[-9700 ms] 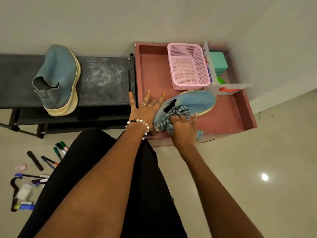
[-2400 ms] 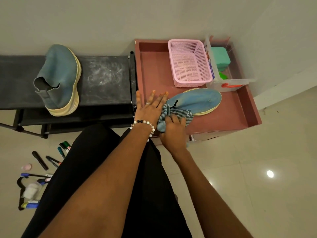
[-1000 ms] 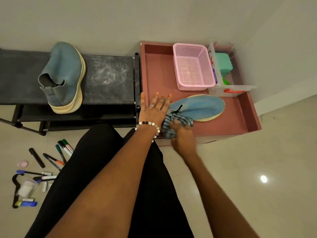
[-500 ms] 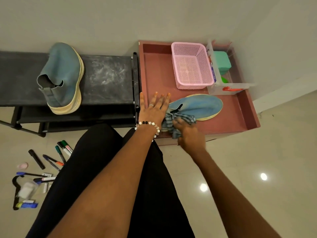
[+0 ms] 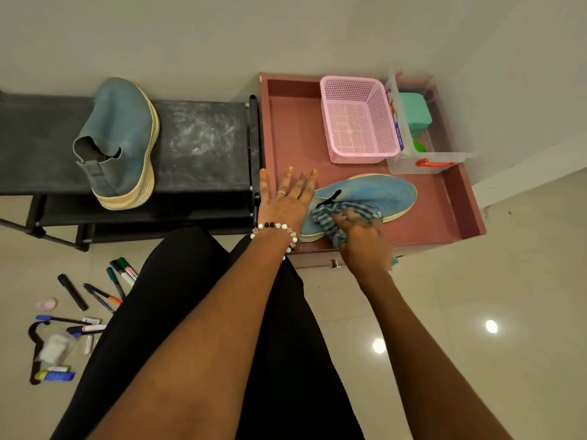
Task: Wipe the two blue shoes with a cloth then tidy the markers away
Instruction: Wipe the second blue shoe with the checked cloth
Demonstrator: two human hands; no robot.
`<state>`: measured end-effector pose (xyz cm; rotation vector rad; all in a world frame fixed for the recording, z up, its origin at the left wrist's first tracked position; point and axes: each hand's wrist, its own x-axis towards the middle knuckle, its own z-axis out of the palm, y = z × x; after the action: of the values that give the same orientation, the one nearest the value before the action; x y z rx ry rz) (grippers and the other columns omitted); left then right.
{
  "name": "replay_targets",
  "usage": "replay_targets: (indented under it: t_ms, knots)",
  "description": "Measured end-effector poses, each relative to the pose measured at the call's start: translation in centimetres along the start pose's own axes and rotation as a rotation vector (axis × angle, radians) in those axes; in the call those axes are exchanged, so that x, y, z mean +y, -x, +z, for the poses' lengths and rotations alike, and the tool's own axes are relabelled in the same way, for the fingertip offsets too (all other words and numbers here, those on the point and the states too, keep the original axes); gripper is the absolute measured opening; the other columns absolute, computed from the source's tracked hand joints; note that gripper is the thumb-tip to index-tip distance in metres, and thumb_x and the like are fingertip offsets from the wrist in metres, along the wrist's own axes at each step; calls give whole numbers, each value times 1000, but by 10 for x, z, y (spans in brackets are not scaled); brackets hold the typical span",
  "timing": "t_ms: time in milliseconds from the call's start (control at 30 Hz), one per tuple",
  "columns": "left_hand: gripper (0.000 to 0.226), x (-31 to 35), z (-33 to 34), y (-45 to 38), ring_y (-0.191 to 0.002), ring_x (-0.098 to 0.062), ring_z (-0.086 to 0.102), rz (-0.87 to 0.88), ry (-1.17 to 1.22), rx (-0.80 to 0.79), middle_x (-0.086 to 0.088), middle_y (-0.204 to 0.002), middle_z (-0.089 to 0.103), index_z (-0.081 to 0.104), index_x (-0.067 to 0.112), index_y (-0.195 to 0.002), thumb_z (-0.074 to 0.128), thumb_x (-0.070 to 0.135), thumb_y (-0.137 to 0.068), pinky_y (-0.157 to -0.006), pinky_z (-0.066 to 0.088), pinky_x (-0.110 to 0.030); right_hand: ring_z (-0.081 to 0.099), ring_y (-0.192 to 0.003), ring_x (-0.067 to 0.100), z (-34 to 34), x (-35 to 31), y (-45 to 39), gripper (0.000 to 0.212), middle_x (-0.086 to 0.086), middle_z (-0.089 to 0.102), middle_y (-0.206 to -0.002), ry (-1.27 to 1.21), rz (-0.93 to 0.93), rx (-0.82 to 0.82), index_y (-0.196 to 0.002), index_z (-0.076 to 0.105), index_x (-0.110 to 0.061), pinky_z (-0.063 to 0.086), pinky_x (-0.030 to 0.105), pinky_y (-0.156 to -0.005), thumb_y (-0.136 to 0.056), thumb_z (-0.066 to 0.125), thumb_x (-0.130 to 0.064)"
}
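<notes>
At centre frame, in the red tray (image 5: 457,214), the right hand (image 5: 365,239) clenches the striped cloth (image 5: 346,214) against the blue shoe (image 5: 378,195), while the left hand (image 5: 287,201) lies flat with fingers spread, bracing the heel end. Risk: a hard stroke could skid that shoe into the pink basket (image 5: 359,122) just behind. Upper left, the second shoe (image 5: 120,138) waits on the dark worktop (image 5: 203,138). Lower left, markers (image 5: 117,281) are scattered on the floor beside a hanger (image 5: 33,350).
</notes>
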<state>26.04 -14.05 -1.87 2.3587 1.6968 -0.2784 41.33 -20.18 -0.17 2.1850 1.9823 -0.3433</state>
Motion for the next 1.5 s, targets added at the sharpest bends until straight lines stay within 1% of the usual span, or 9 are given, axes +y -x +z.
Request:
replay_targets:
  t_ms: [100,333,467,567,767,1000,1133,1333,1500]
  knots:
    - [113,0,0,-1,-146,-24,-14,1,0,20,6,-161,-4,-26,24,-146,68,24,-84,-103,-17,-70,27,-130,37,3,-22,-4,52,-3,37,-145,-40,94,49,-139,39,-26,50,43,-82,-89,53,-17]
    - [109,1,-7,4,-146,-25,-14,37,-6,16,6,-160,-9,-23,25,-148,60,1,-82,-106,-14,-69,41,-95,22,14,-13,19,51,12,61,-103,-584,-205,148,-118,64,-7,42,26,-81,-70,51,4]
    - [124,1,-10,7,-146,-23,-16,69,41,-9,6,-159,-16,-23,22,-148,77,29,-75,-107,-13,-65,55,-71,-5,-12,17,17,28,-5,62,-82,-994,154,368,-105,67,-2,46,15,-70,-84,50,4]
    - [143,3,-13,13,-146,-24,-17,136,34,26,3,-158,-21,-24,17,-148,84,46,-58,-110,-10,-61,57,-72,-3,-27,22,18,15,1,61,-85,-1170,413,540,-95,62,-2,49,23,-68,-90,62,-16]
    - [110,-1,-26,28,-145,-26,-19,96,60,91,-1,-161,-9,-4,12,-152,70,48,-78,-110,-12,-57,54,-84,36,-9,-1,-2,31,13,63,-85,-741,240,593,-85,61,-6,38,37,-71,-78,63,-37]
    - [115,-2,-14,42,-144,-25,-22,75,-53,13,3,-156,-28,-20,17,-149,64,55,-80,-101,-20,-65,55,-113,36,22,-31,-2,42,10,66,-113,-127,-360,326,-105,68,-8,42,47,-87,-63,60,-8]
    - [111,1,-6,34,-142,-24,-26,8,-91,-46,2,-153,-35,-31,19,-144,63,36,-87,-101,-23,-65,52,-124,29,15,16,-6,67,1,69,-114,100,-384,221,-114,67,-17,21,59,-104,-51,78,3]
    - [117,3,-8,21,-144,-21,-23,-44,51,-166,0,-157,-25,-27,14,-146,69,22,-80,-107,-15,-64,14,-144,27,2,-40,-2,43,3,44,-144,46,-133,142,-133,50,-13,-3,53,-113,-90,50,-20]
    - [115,4,-10,20,-143,-22,-25,-47,-54,-166,1,-155,-27,-27,13,-146,67,17,-81,-94,-26,-67,40,-132,35,12,-37,13,63,24,46,-138,-244,-335,123,-129,55,-3,27,40,-111,-68,70,4]
